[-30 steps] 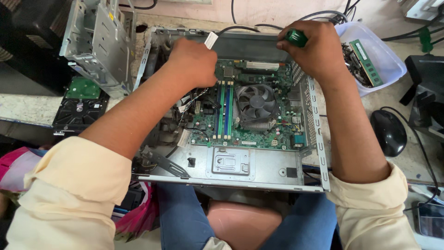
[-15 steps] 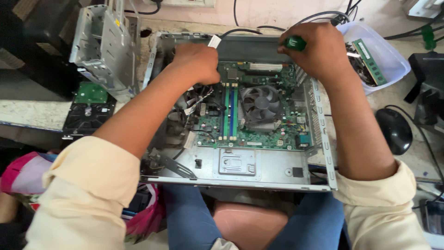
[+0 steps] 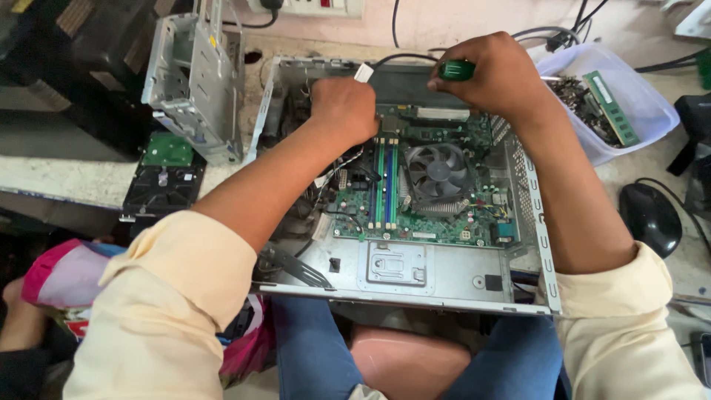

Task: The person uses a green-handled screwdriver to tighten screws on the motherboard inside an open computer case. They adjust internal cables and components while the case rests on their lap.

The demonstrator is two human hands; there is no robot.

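A person works inside an opened desktop computer case (image 3: 415,278) laid flat on a worktop (image 3: 67,181). The right hand (image 3: 492,74) is clenched around the green handle of a screwdriver (image 3: 457,70) at the case's far wall; the left hand (image 3: 342,110), knuckles up and curled into a loose fist, presses down just beside it over the green motherboard (image 3: 437,215), and whether it grips anything cannot be told. Compared with half a second earlier, both hands sit at much the same far edge of the case, the left one slightly nearer the memory slots (image 3: 385,181). The round cooling fan (image 3: 437,172) lies between the forearms, nearer the right. Beyond the left hand stand a removed metal drive cage (image 3: 189,81) and a bare hard drive (image 3: 163,185). Past the right hand are a clear plastic tub (image 3: 644,104) of parts and a black mouse (image 3: 650,216). A wall socket strip (image 3: 311,7) sits behind.
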